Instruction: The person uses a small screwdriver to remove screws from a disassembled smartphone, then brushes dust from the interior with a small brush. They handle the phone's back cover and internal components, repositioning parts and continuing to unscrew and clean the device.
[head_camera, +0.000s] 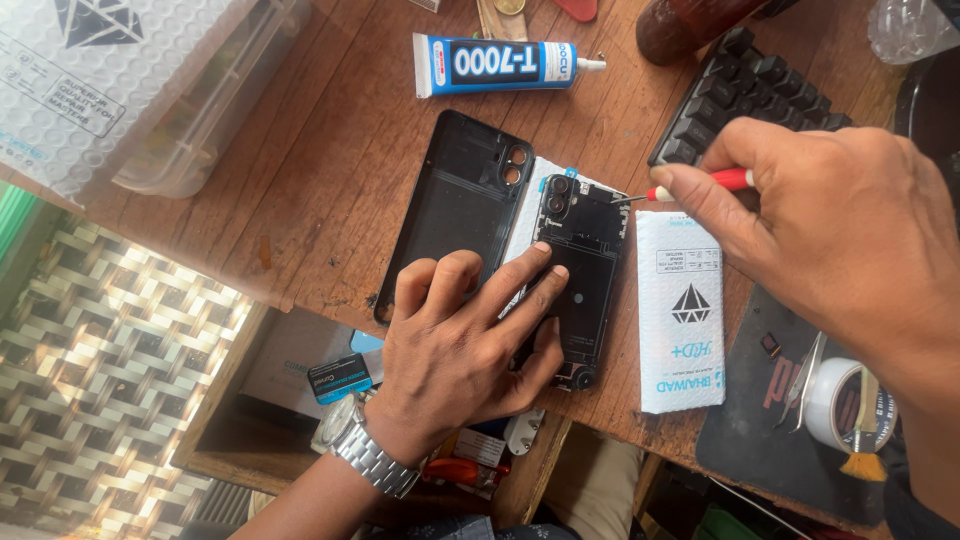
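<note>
Opened phone (585, 265), black, back removed, lying face-down on the wooden table (330, 200). Left hand (460, 345): fingers spread flat, pressing its lower half. Right hand (840, 230): pinched around a red-handled screwdriver (690, 187), tip at the phone's upper right edge. Detached black back cover (455, 205) just left of the phone. White pouch (680, 315) to its right. Glue tube (500, 63) above. Black keyboard (745, 90) upper right. Tape roll (845, 405) on a dark mat (760, 420), lower right.

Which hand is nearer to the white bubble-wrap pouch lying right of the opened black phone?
Right. The right hand, holding a red-handled screwdriver, hovers just above the white bubble-wrap pouch. The left hand presses on the opened black phone, further left.
</note>
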